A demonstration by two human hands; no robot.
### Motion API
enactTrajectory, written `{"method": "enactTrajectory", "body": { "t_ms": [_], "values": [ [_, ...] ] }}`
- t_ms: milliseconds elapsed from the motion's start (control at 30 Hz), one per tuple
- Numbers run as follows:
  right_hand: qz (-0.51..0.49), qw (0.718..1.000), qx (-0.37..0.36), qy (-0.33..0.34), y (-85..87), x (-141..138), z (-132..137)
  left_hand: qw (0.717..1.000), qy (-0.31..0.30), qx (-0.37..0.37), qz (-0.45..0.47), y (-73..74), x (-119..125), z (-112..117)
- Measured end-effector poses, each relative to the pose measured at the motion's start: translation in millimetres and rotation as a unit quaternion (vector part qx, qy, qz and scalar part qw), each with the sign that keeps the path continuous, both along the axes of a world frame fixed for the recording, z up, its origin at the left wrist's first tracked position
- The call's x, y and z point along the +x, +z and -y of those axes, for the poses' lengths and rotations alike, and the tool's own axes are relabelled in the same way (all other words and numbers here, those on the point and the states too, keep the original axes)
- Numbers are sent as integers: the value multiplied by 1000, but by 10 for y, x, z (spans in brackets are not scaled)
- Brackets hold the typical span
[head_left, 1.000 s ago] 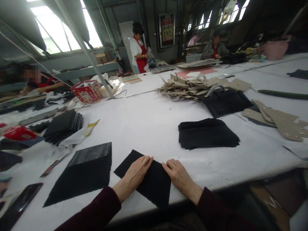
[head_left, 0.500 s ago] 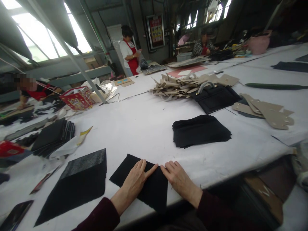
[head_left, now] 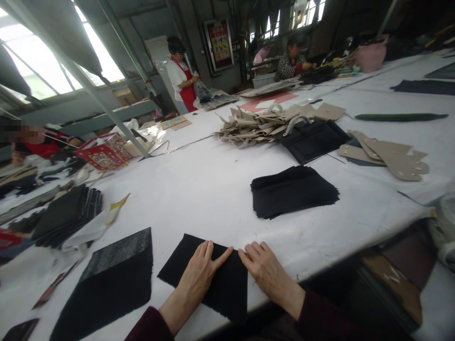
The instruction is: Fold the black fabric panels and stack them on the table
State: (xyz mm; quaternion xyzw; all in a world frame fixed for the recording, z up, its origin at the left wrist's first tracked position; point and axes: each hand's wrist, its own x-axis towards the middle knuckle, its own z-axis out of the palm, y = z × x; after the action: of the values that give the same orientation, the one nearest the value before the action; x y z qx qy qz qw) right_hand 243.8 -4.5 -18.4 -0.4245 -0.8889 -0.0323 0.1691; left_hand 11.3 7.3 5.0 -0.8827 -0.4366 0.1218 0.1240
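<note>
Left hand (head_left: 199, 267) has changed the most: a second ago its fingers and thumb were bunched together near the far edge of the black piece (head_left: 227, 289), and now the thumb sticks out sideways, almost meeting the thumb of the right hand (head_left: 265, 265). View has swung a bit too, so everything sits further left in the picture, but the piece itself looks like it has hardly budged on the table (head_left: 177, 199). My read: both hands are now working the same far right corner, with the left keeping the sheet flat.

As for grip, the left is spread out, palm down, resting on top and not clutching anything. The right is half curled with its tips at the corner; can't honestly tell if it's pinching the edge or just touching it.

Piece lies flat at a slant right in front of the person, long axis going from far left to near right. Near right corner points at the table's near edge, maybe poking over it, but it's black on dark down there so don't quote me. Grey-banded black piece (head_left: 113, 289) is off to its left, black stack (head_left: 295, 192) beyond it to the right.
</note>
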Motion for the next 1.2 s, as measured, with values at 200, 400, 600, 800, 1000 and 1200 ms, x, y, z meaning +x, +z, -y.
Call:
{"method": "enactTrajectory", "body": {
  "t_ms": [200, 400, 600, 800, 1000, 1200],
  "values": [
    [-4, 1000, -6, -15, -21, 97, 82, 1000, -2, -1, 6, -17, -9, -3],
    [-102, 991, -63, -53, 20, 201, 98, 1000, 0, -20, 0, 5, 4, -2],
    [-169, 980, -78, -74, 97, -197, -17, 1000, -3, -11, 8, -3, 16, 2],
    [-79, 993, -49, -76, 4, -402, 52, 999, 12, -24, 36, -13, -101, -10],
    [-50, 996, -22, -73, 14, -369, 66, 998, 62, -14, 16, 50, -412, -109],
    [-52, 996, -33, -72, 114, -606, -78, 996, 85, -18, 13, 54, -530, -161]
  ]
}}
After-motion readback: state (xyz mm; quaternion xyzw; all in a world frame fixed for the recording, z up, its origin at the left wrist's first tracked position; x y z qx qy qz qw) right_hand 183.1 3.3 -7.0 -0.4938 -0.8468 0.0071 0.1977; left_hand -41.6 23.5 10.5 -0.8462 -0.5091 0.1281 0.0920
